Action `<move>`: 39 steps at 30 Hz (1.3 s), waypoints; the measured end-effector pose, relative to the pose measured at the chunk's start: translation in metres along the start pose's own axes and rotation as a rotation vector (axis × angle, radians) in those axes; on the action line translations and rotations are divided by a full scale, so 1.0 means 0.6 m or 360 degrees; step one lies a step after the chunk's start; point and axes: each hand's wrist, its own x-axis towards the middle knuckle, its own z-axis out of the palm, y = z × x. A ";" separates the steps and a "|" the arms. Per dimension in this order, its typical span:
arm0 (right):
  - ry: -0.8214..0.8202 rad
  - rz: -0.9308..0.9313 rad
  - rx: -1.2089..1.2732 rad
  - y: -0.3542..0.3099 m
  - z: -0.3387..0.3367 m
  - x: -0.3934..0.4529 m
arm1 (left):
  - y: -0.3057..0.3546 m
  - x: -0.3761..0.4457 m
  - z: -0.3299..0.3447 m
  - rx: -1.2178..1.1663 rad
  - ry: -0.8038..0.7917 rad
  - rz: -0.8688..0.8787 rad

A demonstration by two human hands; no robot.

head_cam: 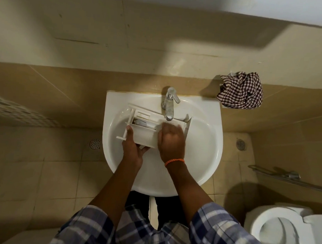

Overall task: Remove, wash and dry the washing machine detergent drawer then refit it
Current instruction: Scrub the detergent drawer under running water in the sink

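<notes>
The detergent drawer (147, 129) lies crosswise over the sink (201, 141), long axis left to right, under the tap (169, 104). The left hand (132, 148) grips its near-left corner; the right hand (171, 140) rests fingers-down in its right end (grip unclear), nearer the spout.

Detergent drawer (147, 134) held over white sink (201, 141) under tap (169, 104); left hand (132, 148) grips its near side, right hand (171, 142) rests on top; checked cloth (241, 91) on ledge

Beige tiled walls (71, 45) — tiled floor (50, 172)
</notes>
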 end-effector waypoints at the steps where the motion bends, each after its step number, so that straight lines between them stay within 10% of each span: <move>1: -0.0005 0.0143 0.0016 0.008 -0.004 0.010 | 0.000 0.002 -0.002 -0.0008 -0.0011 -0.0010; 39: -0.0250 -0.0154 0.0637 0.051 -0.006 0.022 | 0.000 -0.006 0.020 0.0040 -0.0096 -0.0018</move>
